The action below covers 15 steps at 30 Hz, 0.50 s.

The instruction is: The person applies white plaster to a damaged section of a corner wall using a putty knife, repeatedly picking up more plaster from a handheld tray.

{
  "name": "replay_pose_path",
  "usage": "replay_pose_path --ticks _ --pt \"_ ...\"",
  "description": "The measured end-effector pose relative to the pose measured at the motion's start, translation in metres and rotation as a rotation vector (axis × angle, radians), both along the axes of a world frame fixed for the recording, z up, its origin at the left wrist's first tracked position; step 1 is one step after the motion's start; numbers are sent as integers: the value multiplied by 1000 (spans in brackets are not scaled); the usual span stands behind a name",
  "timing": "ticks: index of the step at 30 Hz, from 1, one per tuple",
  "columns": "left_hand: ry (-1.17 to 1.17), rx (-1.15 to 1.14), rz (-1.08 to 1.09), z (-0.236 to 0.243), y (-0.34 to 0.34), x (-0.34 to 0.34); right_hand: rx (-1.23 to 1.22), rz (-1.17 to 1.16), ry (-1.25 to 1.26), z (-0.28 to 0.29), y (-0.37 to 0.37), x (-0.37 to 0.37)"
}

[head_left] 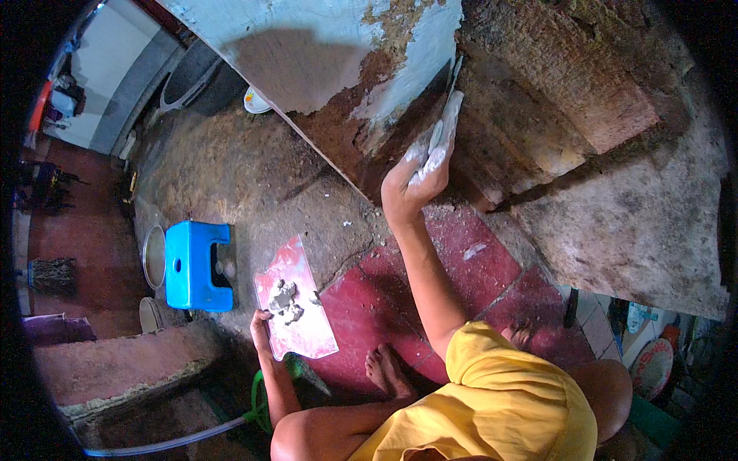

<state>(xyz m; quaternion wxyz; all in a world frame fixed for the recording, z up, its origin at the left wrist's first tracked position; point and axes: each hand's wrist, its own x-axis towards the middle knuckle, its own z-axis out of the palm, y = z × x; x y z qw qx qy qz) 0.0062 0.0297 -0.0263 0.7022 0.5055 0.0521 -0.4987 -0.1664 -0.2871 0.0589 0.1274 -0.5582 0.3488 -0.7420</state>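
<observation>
My right hand (423,161), smeared with white paste, is raised to the corner of a peeling pale-blue wall (407,38) beside rough brown masonry (550,92). Its fingers are closed round a thin, flat tool (455,71), probably a scraper, whose blade lies along that corner. My left hand (261,323) grips the left edge of a flat pink-white board (311,334) carrying several lumps of grey paste (283,296), held low over the floor.
A blue plastic stool (188,265) stands at the left above a low pink ledge (123,355). A grey tub (181,81) is at the upper left. My bare feet (380,369) are on red tiles (492,257). A rough slab (623,230) projects at the right.
</observation>
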Motion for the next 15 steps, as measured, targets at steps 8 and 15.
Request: replay_pose_path --ticks 8,15 --pt "110 -107 0 1 3 2 -99 164 175 -8 27 6" --pt "102 -61 5 -9 5 6 -37 19 46 -8 7 6"
